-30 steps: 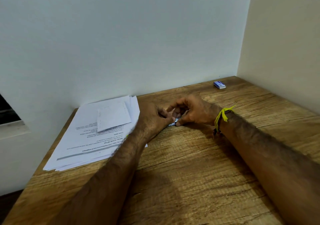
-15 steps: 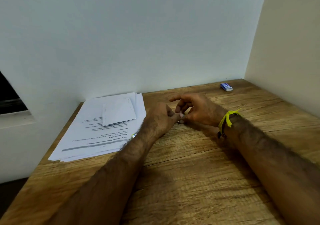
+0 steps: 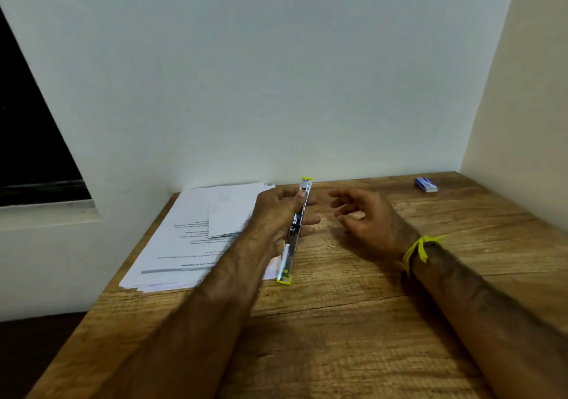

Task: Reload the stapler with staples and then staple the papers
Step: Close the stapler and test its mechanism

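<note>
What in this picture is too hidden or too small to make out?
All in the head view:
- Stapler: the left hand grips its middle, so whether staples are loaded is hidden.
- Papers: print too small and blurred to read; the left forearm covers the near right corner.
- Small blue box: label too small to read.
- Right hand: open, holding nothing; the palm side is turned away.
</note>
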